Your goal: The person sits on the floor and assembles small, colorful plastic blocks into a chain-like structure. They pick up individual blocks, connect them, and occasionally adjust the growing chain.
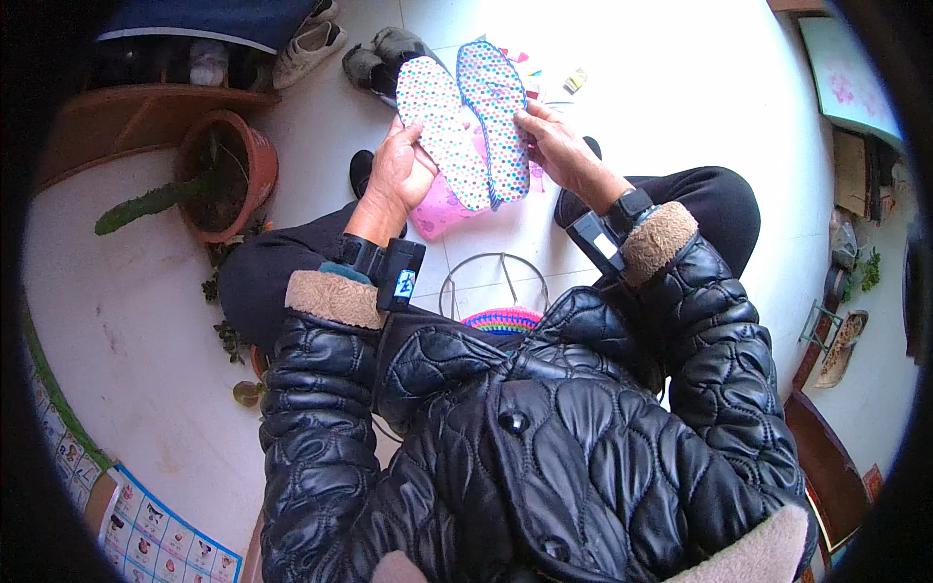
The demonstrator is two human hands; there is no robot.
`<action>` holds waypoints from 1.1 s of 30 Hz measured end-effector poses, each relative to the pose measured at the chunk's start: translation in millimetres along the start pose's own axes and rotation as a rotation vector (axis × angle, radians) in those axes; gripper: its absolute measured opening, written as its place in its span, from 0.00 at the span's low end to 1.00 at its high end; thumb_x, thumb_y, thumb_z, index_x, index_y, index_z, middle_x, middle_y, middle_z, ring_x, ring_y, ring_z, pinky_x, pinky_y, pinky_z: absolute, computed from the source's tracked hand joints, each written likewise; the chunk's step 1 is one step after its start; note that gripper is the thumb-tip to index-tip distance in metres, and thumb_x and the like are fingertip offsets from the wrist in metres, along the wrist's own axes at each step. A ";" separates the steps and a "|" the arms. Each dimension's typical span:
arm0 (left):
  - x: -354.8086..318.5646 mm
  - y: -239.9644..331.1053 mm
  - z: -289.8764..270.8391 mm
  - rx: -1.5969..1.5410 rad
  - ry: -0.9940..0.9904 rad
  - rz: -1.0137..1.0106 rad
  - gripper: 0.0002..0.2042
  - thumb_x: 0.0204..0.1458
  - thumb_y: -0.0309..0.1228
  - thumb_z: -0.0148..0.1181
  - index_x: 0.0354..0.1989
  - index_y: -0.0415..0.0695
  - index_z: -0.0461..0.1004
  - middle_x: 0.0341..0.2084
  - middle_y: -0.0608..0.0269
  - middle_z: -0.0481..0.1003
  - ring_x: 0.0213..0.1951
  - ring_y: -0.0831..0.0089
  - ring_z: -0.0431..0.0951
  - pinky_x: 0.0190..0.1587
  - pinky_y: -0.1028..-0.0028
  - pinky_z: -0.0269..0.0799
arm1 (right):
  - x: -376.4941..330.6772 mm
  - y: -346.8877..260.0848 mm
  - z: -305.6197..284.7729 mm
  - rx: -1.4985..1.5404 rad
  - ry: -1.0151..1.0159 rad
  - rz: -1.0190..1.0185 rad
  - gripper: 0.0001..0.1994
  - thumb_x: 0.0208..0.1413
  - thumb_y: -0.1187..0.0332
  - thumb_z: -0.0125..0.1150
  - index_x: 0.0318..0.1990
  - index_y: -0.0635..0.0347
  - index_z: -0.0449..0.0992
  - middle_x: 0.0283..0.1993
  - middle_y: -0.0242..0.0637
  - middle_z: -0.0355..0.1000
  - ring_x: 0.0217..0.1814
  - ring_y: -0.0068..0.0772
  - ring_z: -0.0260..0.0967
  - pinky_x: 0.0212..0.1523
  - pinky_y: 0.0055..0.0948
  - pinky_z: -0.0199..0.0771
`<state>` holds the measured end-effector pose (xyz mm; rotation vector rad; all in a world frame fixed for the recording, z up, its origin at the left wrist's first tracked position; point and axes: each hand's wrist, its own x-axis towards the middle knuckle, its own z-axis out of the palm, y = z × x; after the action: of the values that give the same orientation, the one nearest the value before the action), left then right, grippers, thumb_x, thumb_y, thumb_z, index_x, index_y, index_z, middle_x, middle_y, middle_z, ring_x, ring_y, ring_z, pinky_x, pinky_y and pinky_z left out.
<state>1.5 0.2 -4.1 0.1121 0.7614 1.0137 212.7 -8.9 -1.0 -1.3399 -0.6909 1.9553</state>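
Observation:
Two polka-dotted shoe insoles are held up side by side in front of me. My left hand (400, 167) grips the edge of the left insole (434, 126), which is white with coloured dots and a plain rim. The right insole (498, 117) has a dark blue edging along its border, and my right hand (552, 136) pinches it at its right edge, thumb on top. Their lower ends lie close together. Below them, a pink patterned bag or cloth (439, 209) lies around my knees, partly hidden by the insoles.
Grey shoes (389, 56) and a pale sneaker (309, 53) stand at the far left. A potted cactus (255, 175) is left of my knee. Small colourful scraps and a yellow item (575, 80) lie on the floor beyond. A wire-framed stool (496, 262) shows between my legs.

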 end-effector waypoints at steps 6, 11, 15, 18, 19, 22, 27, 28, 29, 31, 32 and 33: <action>0.6 -2.2 -0.8 0.026 -0.005 0.006 0.20 0.61 0.33 0.30 0.60 0.39 0.47 0.55 0.44 0.60 0.55 0.47 0.63 0.58 0.52 0.57 | -6.2 -4.3 4.5 0.003 -0.023 -0.022 0.18 0.56 0.70 0.46 0.55 0.62 0.59 0.47 0.38 0.66 0.48 0.31 0.66 0.48 0.34 0.67; 0.1 -2.6 -0.5 0.036 0.015 0.000 0.20 0.61 0.33 0.29 0.61 0.40 0.46 0.55 0.44 0.59 0.55 0.47 0.63 0.58 0.52 0.58 | -5.3 -4.1 4.7 0.068 -0.010 0.016 0.21 0.55 0.76 0.44 0.58 0.61 0.56 0.47 0.38 0.66 0.46 0.30 0.67 0.44 0.34 0.70; -0.9 -2.4 -0.7 0.058 0.005 0.008 0.20 0.61 0.33 0.29 0.61 0.41 0.46 0.56 0.44 0.58 0.55 0.46 0.63 0.58 0.52 0.58 | -1.4 1.8 -1.7 0.108 -0.027 0.018 0.22 0.56 0.77 0.41 0.60 0.61 0.54 0.48 0.41 0.65 0.45 0.32 0.67 0.44 0.35 0.70; -1.3 -2.4 -1.7 0.061 0.030 0.011 0.20 0.61 0.33 0.29 0.61 0.42 0.45 0.56 0.44 0.58 0.55 0.45 0.62 0.57 0.52 0.59 | 3.5 5.8 -6.9 0.161 -0.073 0.021 0.22 0.57 0.77 0.40 0.60 0.62 0.53 0.49 0.42 0.65 0.45 0.33 0.67 0.44 0.37 0.71; -1.2 -2.8 -2.1 0.055 0.029 0.010 0.20 0.61 0.33 0.29 0.61 0.42 0.45 0.57 0.44 0.58 0.55 0.45 0.62 0.57 0.52 0.59 | 4.8 7.1 -8.3 0.173 -0.069 0.033 0.22 0.57 0.77 0.39 0.60 0.62 0.53 0.50 0.43 0.64 0.46 0.34 0.67 0.45 0.38 0.71; 0.0 -3.9 -4.4 0.053 0.030 0.011 0.20 0.61 0.33 0.29 0.61 0.42 0.45 0.57 0.44 0.57 0.55 0.45 0.62 0.57 0.52 0.59 | 7.3 10.3 -12.3 0.184 -0.069 0.033 0.21 0.57 0.77 0.40 0.60 0.64 0.53 0.49 0.43 0.64 0.46 0.35 0.67 0.47 0.41 0.70; 3.6 -6.4 -9.0 0.054 0.027 0.005 0.20 0.61 0.33 0.29 0.61 0.42 0.45 0.57 0.44 0.57 0.55 0.44 0.63 0.58 0.52 0.59 | 8.0 9.6 -15.3 0.144 -0.060 0.007 0.22 0.58 0.74 0.40 0.61 0.59 0.52 0.49 0.42 0.67 0.47 0.33 0.69 0.49 0.39 0.71; 4.1 -6.7 -9.0 0.049 0.064 -0.006 0.20 0.61 0.32 0.29 0.61 0.42 0.45 0.57 0.45 0.57 0.55 0.44 0.62 0.58 0.52 0.58 | 6.9 8.0 -14.7 0.097 -0.041 0.012 0.23 0.58 0.73 0.40 0.62 0.56 0.51 0.49 0.41 0.68 0.47 0.32 0.70 0.49 0.37 0.72; 4.3 -7.5 -9.3 0.052 0.078 -0.014 0.20 0.61 0.32 0.30 0.61 0.42 0.46 0.57 0.45 0.58 0.55 0.45 0.62 0.58 0.52 0.58 | 5.5 6.8 -13.2 0.068 -0.051 -0.010 0.23 0.58 0.73 0.40 0.62 0.56 0.51 0.48 0.40 0.68 0.47 0.31 0.69 0.49 0.35 0.72; 3.8 -7.1 -7.9 0.041 0.082 -0.010 0.20 0.61 0.31 0.31 0.61 0.42 0.47 0.57 0.45 0.58 0.55 0.46 0.62 0.58 0.52 0.57 | 0.6 2.1 -8.5 -0.027 -0.027 -0.029 0.23 0.59 0.72 0.41 0.63 0.56 0.51 0.47 0.38 0.68 0.46 0.28 0.69 0.48 0.33 0.71; 2.9 -8.1 -6.4 0.028 0.070 -0.001 0.20 0.60 0.31 0.32 0.61 0.42 0.48 0.56 0.46 0.58 0.56 0.47 0.62 0.58 0.52 0.57 | -1.4 -0.6 -4.5 -0.067 -0.029 -0.057 0.23 0.57 0.74 0.40 0.62 0.58 0.52 0.49 0.41 0.66 0.47 0.31 0.67 0.49 0.35 0.70; 1.5 -8.9 -5.1 0.014 0.057 0.008 0.19 0.60 0.30 0.33 0.60 0.42 0.49 0.56 0.46 0.59 0.56 0.48 0.62 0.59 0.53 0.57 | -3.4 -2.4 0.4 -0.116 -0.022 -0.082 0.23 0.56 0.76 0.40 0.61 0.61 0.53 0.51 0.44 0.65 0.49 0.34 0.66 0.50 0.37 0.68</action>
<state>5.2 -4.8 -12.5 0.0984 0.8210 1.0229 213.8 -9.9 2.9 -1.3386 -0.8682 1.8916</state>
